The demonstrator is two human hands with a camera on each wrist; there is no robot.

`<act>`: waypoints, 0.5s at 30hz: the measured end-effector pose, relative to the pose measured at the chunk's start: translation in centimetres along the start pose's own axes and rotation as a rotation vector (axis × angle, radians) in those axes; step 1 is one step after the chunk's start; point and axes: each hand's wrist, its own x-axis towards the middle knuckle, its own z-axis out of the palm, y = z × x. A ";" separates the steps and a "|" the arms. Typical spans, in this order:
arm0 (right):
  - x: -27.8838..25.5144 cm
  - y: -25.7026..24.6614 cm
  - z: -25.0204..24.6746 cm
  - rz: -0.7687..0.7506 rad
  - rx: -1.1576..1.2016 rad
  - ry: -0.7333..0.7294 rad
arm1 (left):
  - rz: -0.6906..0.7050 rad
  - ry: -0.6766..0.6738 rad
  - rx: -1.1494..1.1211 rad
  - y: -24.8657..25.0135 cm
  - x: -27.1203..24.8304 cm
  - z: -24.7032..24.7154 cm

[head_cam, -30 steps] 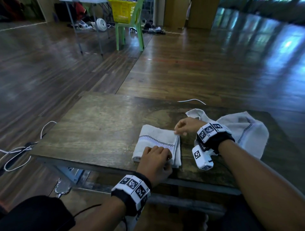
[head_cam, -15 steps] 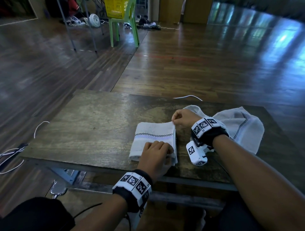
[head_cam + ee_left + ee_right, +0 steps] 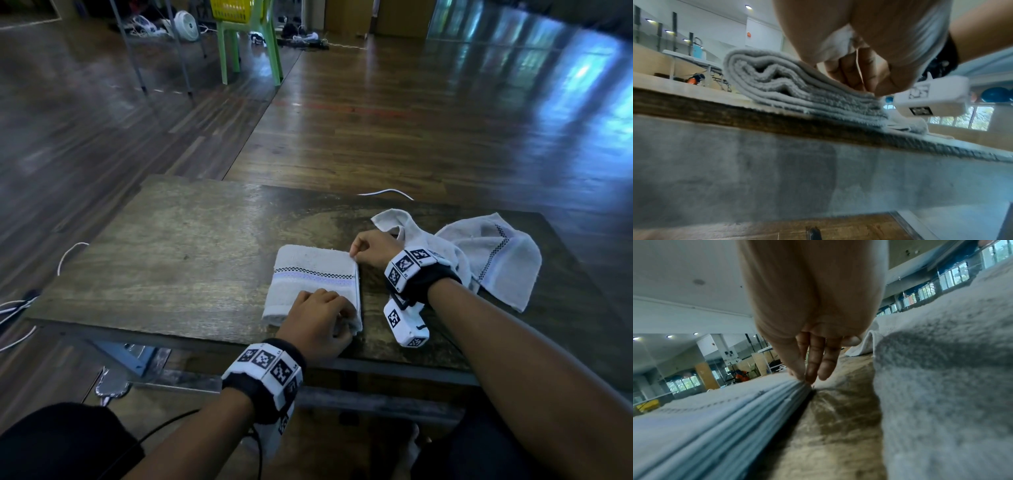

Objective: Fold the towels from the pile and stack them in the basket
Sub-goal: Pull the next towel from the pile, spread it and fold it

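A folded white towel with a checkered stripe lies near the front edge of the wooden table. My left hand grips its near right corner, fingers curled over the layered edge. My right hand pinches the far right corner of the same towel. An unfolded white towel lies crumpled on the table behind my right wrist, and fills the right of the right wrist view. A yellow basket sits on a green chair far back.
The green chair and metal table legs stand across the wooden floor. White cables trail on the floor at the left; another cable shows past the table's far edge. The table's left half is bare wood.
Both hands keep hold of the towel's right corners; the right side has been drawn straighter. The camera tipped downward a little, so the table sits higher in view.
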 end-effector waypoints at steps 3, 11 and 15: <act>-0.6 -0.5 -0.2 0.025 -0.047 -0.007 | -0.081 0.058 -0.021 -1.2 0.4 -1.6; -6.3 -4.0 -1.0 -0.219 -0.281 -0.335 | -0.267 -0.090 0.201 -5.5 1.4 -4.8; -9.6 -4.3 -0.2 -0.247 -0.444 -0.570 | -0.296 -0.198 0.254 -5.4 0.6 -4.5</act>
